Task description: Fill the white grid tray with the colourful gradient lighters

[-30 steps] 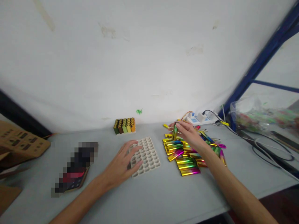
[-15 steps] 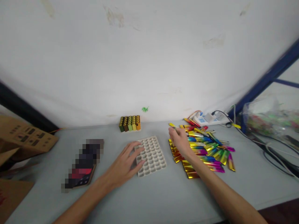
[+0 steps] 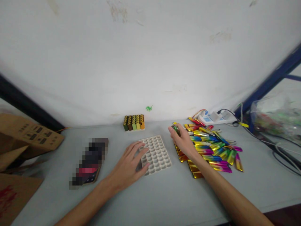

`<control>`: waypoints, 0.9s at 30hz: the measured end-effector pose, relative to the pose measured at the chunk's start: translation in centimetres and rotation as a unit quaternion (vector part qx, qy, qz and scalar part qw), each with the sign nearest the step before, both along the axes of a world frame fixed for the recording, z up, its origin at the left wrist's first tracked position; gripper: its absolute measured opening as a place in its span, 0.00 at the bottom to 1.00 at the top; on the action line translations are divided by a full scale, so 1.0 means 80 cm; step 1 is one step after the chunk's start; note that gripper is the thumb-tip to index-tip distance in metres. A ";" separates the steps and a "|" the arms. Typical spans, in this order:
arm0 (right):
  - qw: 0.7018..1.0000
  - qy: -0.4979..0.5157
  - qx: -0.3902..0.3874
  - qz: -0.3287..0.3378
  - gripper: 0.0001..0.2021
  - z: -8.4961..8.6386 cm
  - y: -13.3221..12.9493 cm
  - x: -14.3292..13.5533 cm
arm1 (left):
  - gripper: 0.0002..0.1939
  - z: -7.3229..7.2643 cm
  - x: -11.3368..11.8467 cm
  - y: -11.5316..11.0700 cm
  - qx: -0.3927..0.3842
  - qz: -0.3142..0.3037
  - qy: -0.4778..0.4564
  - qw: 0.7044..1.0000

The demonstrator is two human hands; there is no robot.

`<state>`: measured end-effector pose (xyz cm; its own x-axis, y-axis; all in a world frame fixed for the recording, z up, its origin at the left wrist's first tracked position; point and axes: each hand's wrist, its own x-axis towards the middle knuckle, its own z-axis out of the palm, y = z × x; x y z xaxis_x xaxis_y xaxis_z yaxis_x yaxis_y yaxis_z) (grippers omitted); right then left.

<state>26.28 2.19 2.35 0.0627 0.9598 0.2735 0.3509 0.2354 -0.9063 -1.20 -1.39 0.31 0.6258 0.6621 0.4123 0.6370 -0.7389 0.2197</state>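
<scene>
My left hand [image 3: 129, 161] rests at the left edge of a pale grey tray [image 3: 161, 153] with rows of small empty pockets, its fingers spread and touching the rim. To the right of the tray, my right hand [image 3: 182, 141] is closed around a lighter [image 3: 175, 128], of which a green and a yellow bit show; the rest is hidden by the fingers. Beneath and beside that hand lies a pile of shiny metallic lighters [image 3: 213, 147] in gold, blue, green, purple and red. A block of lighters [image 3: 133, 123] stands upright in rows near the wall.
A phone [image 3: 95, 174], partly blurred out, lies on the grey table [image 3: 150, 201] at left. Cardboard boxes [image 3: 35, 135] are at the far left. A white power strip [image 3: 217, 117] with plugs and cables sits behind the pile. At far right is a clear plastic bag [image 3: 277, 116].
The view has shifted slightly, moving everything a little to the right. My right hand has turned, and green now shows at its fingers. My left hand stays at the tray.
</scene>
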 end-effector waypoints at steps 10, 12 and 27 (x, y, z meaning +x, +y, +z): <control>0.974 -0.163 0.105 0.114 0.16 0.012 0.006 -0.013 | 0.38 -0.013 0.018 -0.032 0.008 -0.003 0.050 0.999; 0.969 -0.187 0.107 0.123 0.17 0.020 0.011 -0.026 | 0.37 -0.017 0.021 -0.034 0.007 0.006 0.055 0.998; 0.905 -0.276 0.144 0.291 0.12 0.002 0.073 -0.084 | 0.31 -0.025 0.022 -0.032 -0.010 0.021 0.069 0.997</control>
